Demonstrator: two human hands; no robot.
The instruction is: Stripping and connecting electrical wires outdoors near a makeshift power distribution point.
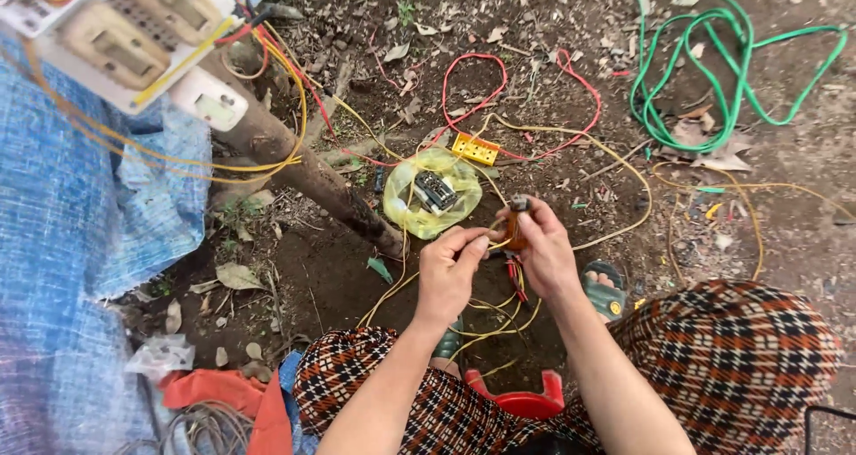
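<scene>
My left hand (448,272) and my right hand (542,252) meet in the middle, above my knees in checked cloth. Both pinch a small orange-brown part (514,232) with yellow wires (495,317) trailing down from it. My right thumb and fingers wrap the part's right side; a dark tip sticks out above them. My left fingertips grip its left end. Just beyond the hands lies a yellow plastic bag (406,210) holding a dark electrical part (434,190).
A white board with sockets and switches (125,32) sits on a wooden post (294,165) at upper left, next to a blue tarp (62,241). Red wire (499,81), green hose-like cable (722,72), a yellow block (475,149) and a red stool (526,403) lie on dirt.
</scene>
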